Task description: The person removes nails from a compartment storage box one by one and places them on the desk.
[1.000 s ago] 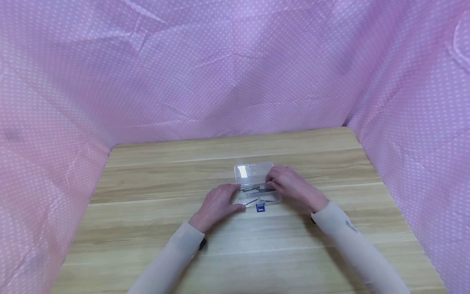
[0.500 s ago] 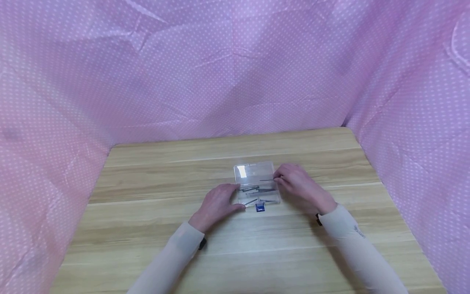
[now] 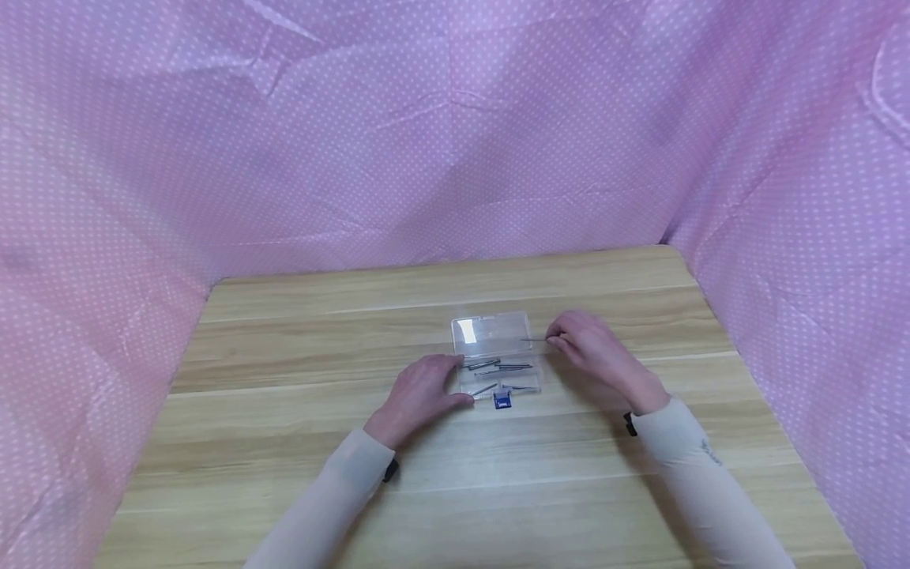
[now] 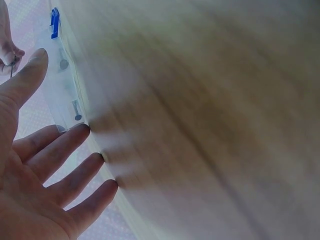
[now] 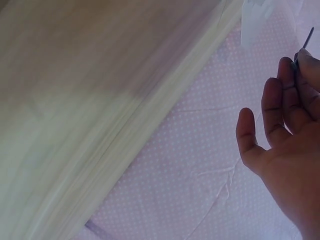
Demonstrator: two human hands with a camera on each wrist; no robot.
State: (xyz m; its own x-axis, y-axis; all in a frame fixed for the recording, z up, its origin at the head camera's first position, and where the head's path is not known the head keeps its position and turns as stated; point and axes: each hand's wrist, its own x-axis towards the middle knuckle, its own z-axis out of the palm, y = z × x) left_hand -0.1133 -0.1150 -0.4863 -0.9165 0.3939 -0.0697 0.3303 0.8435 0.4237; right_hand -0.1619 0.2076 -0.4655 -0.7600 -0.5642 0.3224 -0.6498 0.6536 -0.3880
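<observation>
A clear plastic box lies on the table with its clear lid folded back, away from the person. Several metal nails lie in its compartments. A blue latch marks the near side; the left wrist view shows this latch too. Fingers spread, my left hand rests against the box's left end, thumb at the near corner. To the right of the lid, my right hand pinches one nail between thumb and fingertips, its point toward the left. The right wrist view shows that nail sticking out past the thumb.
The light wooden table extends around the box on every side. Pink polka-dot cloth hangs behind the table and along its left and right sides.
My right hand has moved from over the box's right part to the right and slightly away, carrying a nail out. The left hand has stayed nearly still.
</observation>
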